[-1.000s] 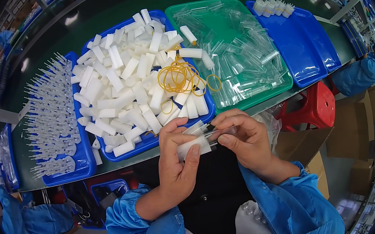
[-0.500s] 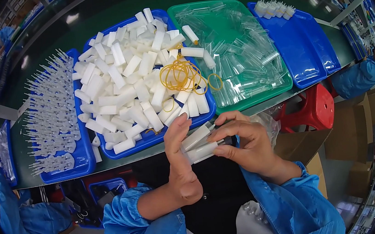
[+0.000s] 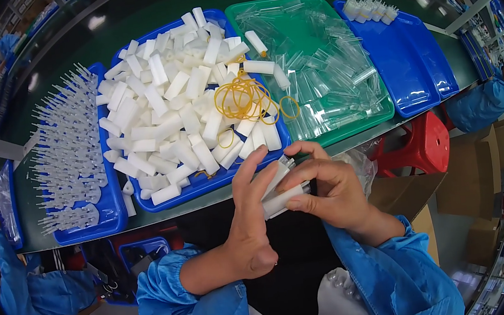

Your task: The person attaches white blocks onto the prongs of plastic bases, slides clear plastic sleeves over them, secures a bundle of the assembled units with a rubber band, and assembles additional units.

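Observation:
My left hand [image 3: 252,216] and my right hand [image 3: 327,189] meet just below the table's front edge, both gripping a small bundle of white plastic tubes [image 3: 281,194]. The left fingers press on the bundle's near side; the right fingers wrap over its top and end. Just above the hands stands a blue tray [image 3: 196,185] heaped with several loose white tubes [image 3: 165,105]. A tangle of yellow rubber bands [image 3: 245,99] lies on that heap at its right side.
A green tray [image 3: 377,112] of clear plastic tubes sits right of the blue one, then an almost bare blue tray [image 3: 416,70]. At the left a blue tray [image 3: 100,218] holds rows of clear pointed parts. A red stool [image 3: 424,141] and cardboard boxes [image 3: 473,185] stand at the right. Other people in blue sleeves [image 3: 482,103] work nearby.
The bundle has turned in my hands: my left fingers have slid up along its side and my right hand has closed further over its end.

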`<control>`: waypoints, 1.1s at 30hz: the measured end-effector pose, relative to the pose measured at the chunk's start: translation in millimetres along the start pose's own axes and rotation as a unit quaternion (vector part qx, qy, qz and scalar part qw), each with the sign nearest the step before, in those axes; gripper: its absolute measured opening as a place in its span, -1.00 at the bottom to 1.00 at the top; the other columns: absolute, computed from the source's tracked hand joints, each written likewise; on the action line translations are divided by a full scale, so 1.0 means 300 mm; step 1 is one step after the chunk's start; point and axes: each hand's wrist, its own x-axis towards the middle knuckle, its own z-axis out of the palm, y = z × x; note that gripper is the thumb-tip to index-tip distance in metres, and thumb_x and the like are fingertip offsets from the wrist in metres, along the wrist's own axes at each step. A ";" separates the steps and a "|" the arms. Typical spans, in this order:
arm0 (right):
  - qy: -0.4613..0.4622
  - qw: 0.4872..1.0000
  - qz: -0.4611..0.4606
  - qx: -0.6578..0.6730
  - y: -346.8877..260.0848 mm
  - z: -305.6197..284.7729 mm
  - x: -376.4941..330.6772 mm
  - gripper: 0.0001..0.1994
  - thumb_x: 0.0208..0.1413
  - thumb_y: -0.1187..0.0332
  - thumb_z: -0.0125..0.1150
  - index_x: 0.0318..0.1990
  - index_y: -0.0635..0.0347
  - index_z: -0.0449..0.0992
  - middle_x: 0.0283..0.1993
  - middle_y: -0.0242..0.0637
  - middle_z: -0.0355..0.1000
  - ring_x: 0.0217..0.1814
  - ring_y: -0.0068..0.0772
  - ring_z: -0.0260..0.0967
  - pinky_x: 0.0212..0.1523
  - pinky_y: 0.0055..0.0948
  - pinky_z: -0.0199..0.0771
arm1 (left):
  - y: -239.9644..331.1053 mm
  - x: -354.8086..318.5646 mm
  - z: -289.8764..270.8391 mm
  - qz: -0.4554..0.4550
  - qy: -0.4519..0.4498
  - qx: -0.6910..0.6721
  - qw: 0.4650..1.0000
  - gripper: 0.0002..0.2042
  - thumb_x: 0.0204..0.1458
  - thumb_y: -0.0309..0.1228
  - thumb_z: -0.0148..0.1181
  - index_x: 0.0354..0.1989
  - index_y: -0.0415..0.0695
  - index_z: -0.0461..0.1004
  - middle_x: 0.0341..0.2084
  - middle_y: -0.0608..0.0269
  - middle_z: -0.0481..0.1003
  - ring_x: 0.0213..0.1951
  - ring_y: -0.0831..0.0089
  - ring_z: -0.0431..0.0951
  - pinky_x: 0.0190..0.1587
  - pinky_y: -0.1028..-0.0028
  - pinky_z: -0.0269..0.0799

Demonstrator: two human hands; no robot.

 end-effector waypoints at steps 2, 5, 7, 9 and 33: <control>0.006 0.999 0.007 -0.034 -0.021 -0.023 0.004 -0.74 -0.24 0.38 0.42 -0.31 0.09 0.56 -0.17 -0.35 0.45 0.13 -0.32 0.19 0.07 -0.36 0.12 | 0.052 0.007 -0.021 -0.101 -0.025 -0.063 0.993 -0.23 0.10 0.16 -0.33 0.25 -0.31 -0.10 0.17 -0.19 0.01 0.22 0.04 0.04 0.23 0.20 -0.13; 0.006 1.000 0.011 0.018 -0.031 -0.035 0.016 -0.70 -0.25 0.33 0.43 -0.27 0.09 0.55 -0.06 -0.28 0.38 0.13 -0.31 0.19 0.06 -0.37 0.09 | 0.041 0.012 -0.046 -0.193 -0.057 -0.164 0.966 -0.43 0.21 -0.13 -0.27 0.27 -0.27 -0.12 0.13 -0.02 0.12 0.13 0.19 0.22 0.15 0.32 0.10; 0.000 1.000 -0.005 -0.027 -0.031 -0.046 0.018 -0.65 -0.26 0.31 0.43 -0.23 0.11 0.53 -0.04 -0.27 0.36 0.13 -0.30 0.19 0.07 -0.36 0.07 | 0.051 0.027 -0.056 -0.373 -0.115 -0.434 0.812 -0.46 0.22 -0.17 -0.28 0.28 -0.23 -0.13 0.06 0.01 0.21 -0.02 0.26 0.37 -0.02 0.38 0.31; -0.006 0.997 -0.020 -0.071 -0.024 -0.052 0.026 -0.61 -0.26 0.28 0.42 -0.20 0.12 0.50 -0.01 -0.26 0.35 0.13 -0.29 0.19 0.08 -0.35 0.05 | 0.027 0.015 -0.045 -0.386 -0.111 -0.481 0.780 -0.45 0.22 -0.17 -0.26 0.29 -0.20 -0.14 -0.01 0.03 0.26 -0.13 0.33 0.43 -0.17 0.41 0.40; -0.145 0.944 -0.216 -0.205 -0.067 -0.050 0.177 -0.21 -0.43 -0.06 0.38 0.02 0.20 0.34 0.13 -0.24 0.27 0.13 -0.13 0.22 0.01 -0.29 0.06 | -0.004 -0.013 -0.046 -0.336 -0.027 -0.469 0.816 -0.69 -0.12 -0.60 0.24 -0.21 -0.16 0.30 -0.40 0.27 0.42 -0.34 0.56 0.46 -0.36 0.59 0.43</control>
